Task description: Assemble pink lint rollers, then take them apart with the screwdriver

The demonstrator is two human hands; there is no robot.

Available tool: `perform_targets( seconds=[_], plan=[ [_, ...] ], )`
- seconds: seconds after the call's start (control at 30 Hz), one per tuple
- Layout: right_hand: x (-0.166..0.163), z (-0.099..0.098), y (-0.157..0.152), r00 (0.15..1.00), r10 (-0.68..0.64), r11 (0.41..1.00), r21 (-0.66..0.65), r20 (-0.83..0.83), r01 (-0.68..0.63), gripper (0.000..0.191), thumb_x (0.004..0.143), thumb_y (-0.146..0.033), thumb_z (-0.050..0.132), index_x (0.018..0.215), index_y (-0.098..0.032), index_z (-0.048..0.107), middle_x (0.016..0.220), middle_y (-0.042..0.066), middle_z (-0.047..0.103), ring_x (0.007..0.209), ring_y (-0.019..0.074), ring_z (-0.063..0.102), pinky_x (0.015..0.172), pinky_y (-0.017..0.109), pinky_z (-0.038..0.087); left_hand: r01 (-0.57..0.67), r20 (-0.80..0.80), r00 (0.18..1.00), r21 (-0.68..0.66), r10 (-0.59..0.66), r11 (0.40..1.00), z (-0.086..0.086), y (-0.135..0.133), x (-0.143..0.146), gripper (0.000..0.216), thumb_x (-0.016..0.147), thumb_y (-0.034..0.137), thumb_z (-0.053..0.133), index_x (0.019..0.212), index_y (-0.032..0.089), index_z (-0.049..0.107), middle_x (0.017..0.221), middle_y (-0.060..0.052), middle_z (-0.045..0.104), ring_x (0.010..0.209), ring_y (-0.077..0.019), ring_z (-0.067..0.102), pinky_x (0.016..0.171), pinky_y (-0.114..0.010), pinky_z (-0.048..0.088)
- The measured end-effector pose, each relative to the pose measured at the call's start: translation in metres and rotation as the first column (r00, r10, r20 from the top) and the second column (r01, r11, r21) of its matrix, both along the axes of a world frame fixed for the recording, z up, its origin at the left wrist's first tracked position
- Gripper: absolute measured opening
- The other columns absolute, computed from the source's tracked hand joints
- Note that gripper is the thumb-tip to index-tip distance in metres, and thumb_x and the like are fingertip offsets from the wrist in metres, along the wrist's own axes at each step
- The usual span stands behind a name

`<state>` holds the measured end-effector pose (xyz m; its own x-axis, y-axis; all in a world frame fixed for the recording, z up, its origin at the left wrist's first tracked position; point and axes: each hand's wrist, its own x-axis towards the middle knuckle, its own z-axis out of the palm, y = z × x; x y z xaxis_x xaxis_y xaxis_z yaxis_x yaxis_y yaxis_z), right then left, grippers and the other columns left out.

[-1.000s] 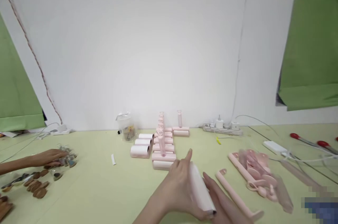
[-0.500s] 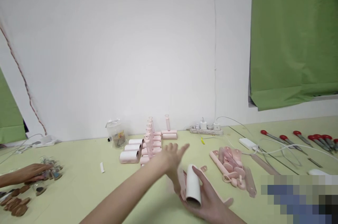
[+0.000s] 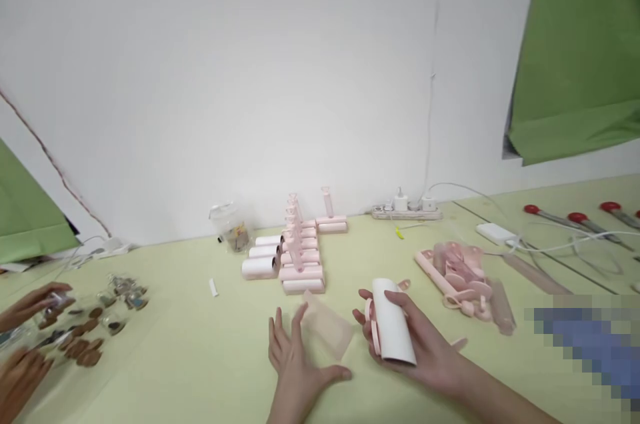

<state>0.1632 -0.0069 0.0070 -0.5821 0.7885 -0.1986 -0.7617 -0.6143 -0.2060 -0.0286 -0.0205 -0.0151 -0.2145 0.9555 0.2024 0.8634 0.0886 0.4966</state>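
My right hand (image 3: 425, 344) is wrapped around a white lint roller roll (image 3: 393, 324). A pink plastic part (image 3: 373, 329) sits against the roll's left side, in the same grip. With fingers and thumb spread, my left hand (image 3: 300, 364) hovers low over the table and holds nothing. Just beyond its fingertips is a translucent pale pink sheet-like piece (image 3: 327, 325). Behind the hands stand several pink lint rollers (image 3: 303, 257) in a row, handles up. Several white rolls (image 3: 260, 269) lie at their left.
Loose pink parts (image 3: 463, 274) are piled at right. Beyond them are red-tipped tools (image 3: 577, 219), cables and a white adapter (image 3: 493, 233). A power strip (image 3: 407, 212) and a plastic tub (image 3: 233, 231) stand by the wall. At left, another person's hands (image 3: 30, 311) handle small brown pieces.
My left hand has drawn back from the white roll and spread open to its left. The translucent piece now shows on the table. The view has shifted, moving everything right and up.
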Motion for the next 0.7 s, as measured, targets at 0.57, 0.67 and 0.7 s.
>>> perform_targets(
  seconds=[0.57,0.67,0.7],
  plan=[
    [-0.014,0.005,-0.012,0.925,-0.172,0.957,0.282,0.34,0.074,0.048,0.072,-0.048,0.06,0.112,-0.023,0.051,0.067,0.001,0.06,0.053,0.0127,0.053,0.052,0.023,0.042,0.551,0.938,0.167,0.166,-0.303,0.818,0.049,0.044,0.028,0.043,0.073,0.043,0.059,0.102,0.012,0.055,0.095,-0.011,0.064,0.088,-0.0207,0.058,0.084,-0.034,0.041],
    [-0.02,-0.017,-0.011,0.915,-0.014,0.953,0.282,0.403,-0.11,0.049,0.063,-0.05,0.068,0.098,-0.018,0.056,0.071,0.003,0.063,0.054,0.0109,0.054,0.049,0.019,0.039,0.46,0.929,0.153,0.234,-0.336,0.856,0.043,0.042,0.02,0.047,0.071,0.041,0.062,0.11,0.017,0.05,0.104,-0.011,0.063,0.092,-0.0199,0.058,0.089,-0.035,0.039],
    [-0.023,-0.026,-0.011,0.899,0.019,0.937,0.305,0.438,-0.169,0.051,0.058,-0.051,0.071,0.092,-0.016,0.057,0.068,0.003,0.063,0.053,0.0098,0.054,0.048,0.017,0.038,0.483,0.927,0.154,0.231,-0.342,0.844,0.041,0.04,0.019,0.047,0.07,0.041,0.063,0.109,0.018,0.052,0.103,-0.01,0.063,0.091,-0.0202,0.059,0.089,-0.035,0.039]
  ],
)
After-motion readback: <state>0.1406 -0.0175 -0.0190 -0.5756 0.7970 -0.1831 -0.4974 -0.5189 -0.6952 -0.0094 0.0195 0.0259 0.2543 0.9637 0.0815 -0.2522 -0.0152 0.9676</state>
